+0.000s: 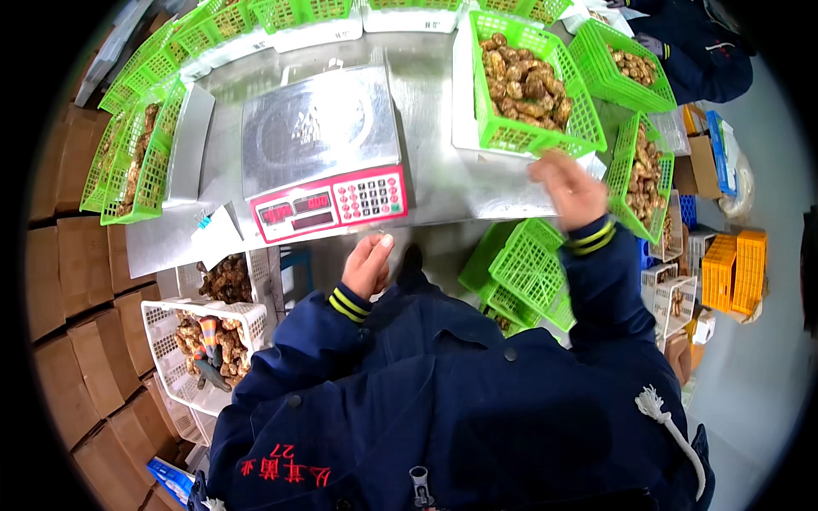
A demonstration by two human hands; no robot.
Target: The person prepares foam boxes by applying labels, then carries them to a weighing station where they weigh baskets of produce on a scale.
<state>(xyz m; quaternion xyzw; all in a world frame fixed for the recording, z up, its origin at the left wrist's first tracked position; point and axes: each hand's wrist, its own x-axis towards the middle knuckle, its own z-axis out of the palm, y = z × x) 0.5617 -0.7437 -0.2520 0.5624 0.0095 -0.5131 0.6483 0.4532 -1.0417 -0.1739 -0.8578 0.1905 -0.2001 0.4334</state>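
Note:
My left hand (369, 265) is just off the table's front edge, below the scale, with thumb and forefinger pinched together; whether something small is between them is unclear. My right hand (571, 186), blurred, hovers near the lower right corner of a green plastic basket (540, 142). Brown mushrooms (525, 83) fill that basket, which rests on a white scale or tray (465, 115). A digital weighing scale with a red keypad panel (330, 205) stands left of it, its steel platform (319, 128) bare and its display lit.
More green baskets of mushrooms (644, 172) flank the steel table (434, 191). White crates (246, 319) stand low at left, one with gloves on mushrooms, before stacked cardboard boxes (83, 255). Empty green baskets (530, 262) lie beneath the edge. Another person's sleeve (677, 57) shows upper right.

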